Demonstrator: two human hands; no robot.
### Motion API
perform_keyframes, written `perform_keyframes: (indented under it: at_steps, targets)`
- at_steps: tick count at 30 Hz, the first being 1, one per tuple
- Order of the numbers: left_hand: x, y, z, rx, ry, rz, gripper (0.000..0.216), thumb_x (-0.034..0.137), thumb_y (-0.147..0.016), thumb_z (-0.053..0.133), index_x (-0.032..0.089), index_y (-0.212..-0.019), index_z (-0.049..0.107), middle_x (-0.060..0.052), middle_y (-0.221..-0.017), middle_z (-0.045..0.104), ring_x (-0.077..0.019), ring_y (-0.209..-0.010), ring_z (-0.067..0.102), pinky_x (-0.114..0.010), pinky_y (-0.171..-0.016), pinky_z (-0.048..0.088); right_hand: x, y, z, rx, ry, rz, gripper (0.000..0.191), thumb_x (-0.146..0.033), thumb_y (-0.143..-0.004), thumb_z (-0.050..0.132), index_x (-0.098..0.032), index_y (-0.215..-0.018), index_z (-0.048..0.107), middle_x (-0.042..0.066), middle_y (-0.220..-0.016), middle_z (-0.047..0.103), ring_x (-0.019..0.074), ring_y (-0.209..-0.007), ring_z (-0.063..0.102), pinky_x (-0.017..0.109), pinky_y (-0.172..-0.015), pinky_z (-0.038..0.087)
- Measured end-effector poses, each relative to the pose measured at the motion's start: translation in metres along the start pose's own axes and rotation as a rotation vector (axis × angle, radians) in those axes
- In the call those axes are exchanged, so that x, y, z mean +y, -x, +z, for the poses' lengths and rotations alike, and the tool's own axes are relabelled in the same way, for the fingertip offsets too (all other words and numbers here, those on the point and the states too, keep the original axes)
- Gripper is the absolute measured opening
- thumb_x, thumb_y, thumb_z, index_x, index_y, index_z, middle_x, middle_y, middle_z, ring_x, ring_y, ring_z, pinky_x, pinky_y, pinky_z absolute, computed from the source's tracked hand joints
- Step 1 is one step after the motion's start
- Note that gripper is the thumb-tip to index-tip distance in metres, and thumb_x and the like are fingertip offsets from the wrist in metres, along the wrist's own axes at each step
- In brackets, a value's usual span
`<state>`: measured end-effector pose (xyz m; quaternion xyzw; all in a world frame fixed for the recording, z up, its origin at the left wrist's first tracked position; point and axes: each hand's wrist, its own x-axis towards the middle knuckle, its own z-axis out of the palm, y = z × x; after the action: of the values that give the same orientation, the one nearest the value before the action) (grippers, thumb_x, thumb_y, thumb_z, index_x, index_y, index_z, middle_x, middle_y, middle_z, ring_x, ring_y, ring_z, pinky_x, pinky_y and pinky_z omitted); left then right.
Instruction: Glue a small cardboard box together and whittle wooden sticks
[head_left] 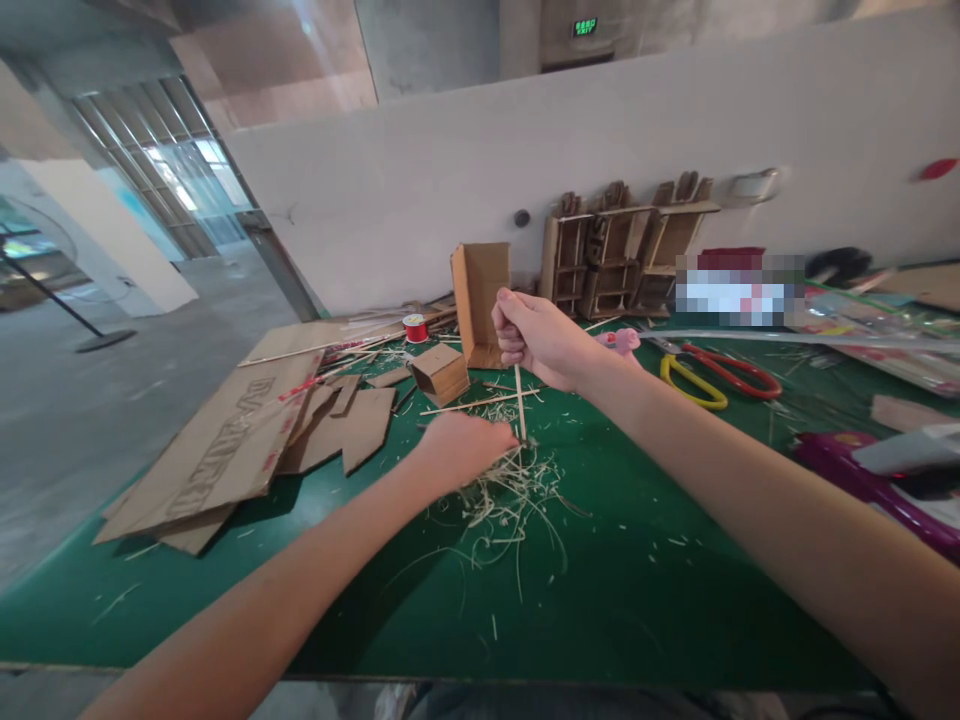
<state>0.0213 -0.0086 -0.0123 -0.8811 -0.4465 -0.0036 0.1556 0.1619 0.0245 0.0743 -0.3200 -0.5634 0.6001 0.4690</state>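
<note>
My right hand (541,338) is a closed fist above the green table (315,590), gripping the top of a thin bamboo stick (519,400) that stands nearly upright. Lower down, my left hand (461,447) is closed at the foot of that stick; what else it holds is hidden. Beneath both hands lies a pile of pale wood shavings (502,505). Another thin stick (480,402) lies flat just behind them.
Flat cardboard sheets (225,450) lie at the left edge. A small cardboard box (441,372), an upright cardboard piece (480,300) and a red spool (415,328) stand behind. Yellow and red scissors (712,375) lie right, cardboard models (622,250) against the wall, purple packaging (877,485) near right.
</note>
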Motion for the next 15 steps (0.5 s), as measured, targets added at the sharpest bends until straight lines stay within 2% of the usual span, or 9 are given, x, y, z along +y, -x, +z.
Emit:
perform_keyframes:
  at_steps: [2, 6, 12, 15]
  targets:
    - [0.004, 0.001, 0.001, -0.022, -0.004, 0.064, 0.040, 0.043, -0.097, 0.031, 0.019, -0.086, 0.062, -0.005, -0.062, 0.067, -0.0223, -0.059, 0.067, -0.026, -0.051, 0.039, -0.002, 0.003, 0.003, -0.028, 0.025, -0.009, 0.038, -0.033, -0.099, 0.033, -0.019, -0.064, 0.040, -0.007, -0.058, 0.023, 0.0068, -0.047, 0.021, 0.020, -0.045, 0.024]
    - [0.001, 0.001, -0.005, 0.049, -0.002, 0.044, 0.037, 0.042, -0.097, 0.034, 0.020, -0.083, 0.061, -0.003, -0.065, 0.068, -0.0215, -0.060, 0.067, -0.026, -0.050, 0.037, -0.006, 0.006, 0.006, -0.073, 0.078, -0.005, 0.039, -0.033, -0.099, 0.035, -0.018, -0.063, 0.042, -0.006, -0.058, 0.025, 0.0067, -0.049, 0.023, 0.020, -0.046, 0.025]
    - [-0.014, 0.002, -0.009, 0.267, 0.077, -0.188, 0.043, 0.042, -0.099, 0.024, 0.017, -0.089, 0.058, -0.005, -0.078, 0.070, -0.0169, -0.063, 0.065, -0.025, -0.048, 0.032, -0.003, 0.000, 0.001, 0.048, 0.019, 0.000, 0.038, -0.037, -0.097, 0.039, -0.019, -0.064, 0.046, -0.006, -0.057, 0.028, 0.0072, -0.050, 0.028, 0.020, -0.048, 0.034]
    - [-0.014, 0.002, -0.004, 0.334, 0.095, -0.208, 0.043, 0.040, -0.100, 0.023, 0.016, -0.090, 0.057, -0.006, -0.079, 0.069, -0.0161, -0.064, 0.064, -0.025, -0.049, 0.033, 0.003, -0.002, 0.002, 0.065, 0.027, -0.018, 0.035, -0.037, -0.096, 0.042, -0.018, -0.068, 0.053, -0.005, -0.058, 0.034, 0.0079, -0.052, 0.034, 0.022, -0.052, 0.040]
